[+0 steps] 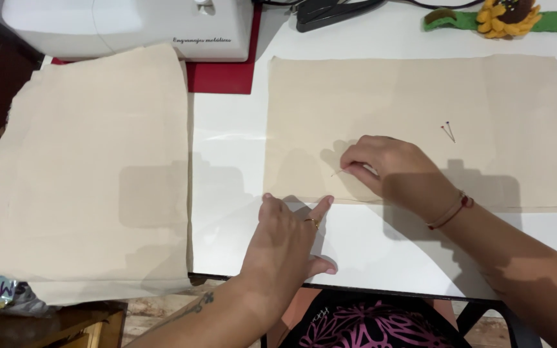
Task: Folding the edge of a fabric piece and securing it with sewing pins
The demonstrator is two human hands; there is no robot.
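Observation:
A rectangle of beige cloth (420, 103) lies flat on the white table (227, 193). My right hand (394, 171) rests on the cloth's near part, its fingertips pinching a thin sewing pin (338, 172) that points left. My left hand (285, 241) lies flat on the table just below the cloth's near left corner, fingers spread, a ring on one finger; its fingertips touch the cloth's edge. Two pins with coloured heads (447, 131) lie on the cloth to the right.
A larger stack of beige cloth (91, 174) covers the table's left side and hangs over the edge. A white sewing machine (130, 26) on a red mat (220, 74) stands at the back. A sunflower-shaped pincushion band (504, 18) lies at the back right.

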